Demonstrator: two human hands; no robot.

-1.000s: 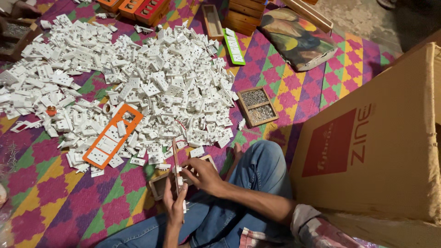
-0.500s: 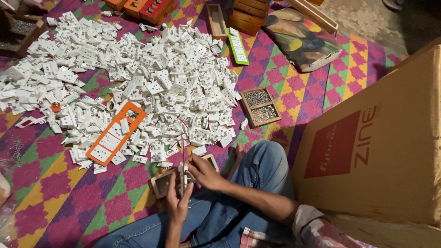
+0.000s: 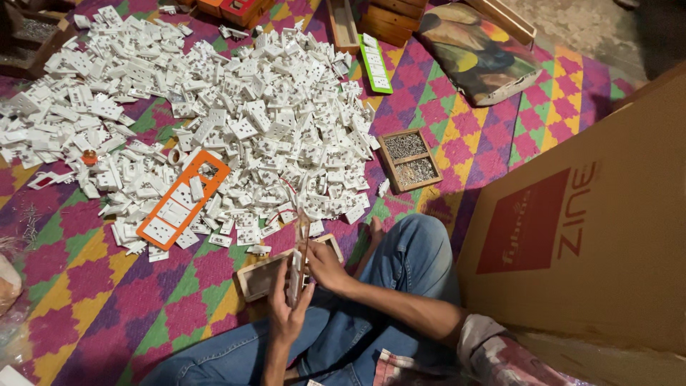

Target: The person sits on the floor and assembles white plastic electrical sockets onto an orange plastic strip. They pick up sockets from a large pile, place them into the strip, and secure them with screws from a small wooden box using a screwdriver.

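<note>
Two hands work close together over the lap. The left hand [image 3: 286,314] is closed around a small white switch part [image 3: 294,275], holding it up. The right hand [image 3: 325,266] grips a thin screwdriver [image 3: 304,239] and pushes it at the part. It looks like the screwing step. Next, the tool must stay straight. A big pile of white parts [image 3: 236,121] lies far off, and a wooden screw box [image 3: 409,161] sits right.

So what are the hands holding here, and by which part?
Both hands grip one white plastic strip: the left hand around its lower end, the right hand at its middle. A thin tool rises above; its holder cannot be told.
</note>
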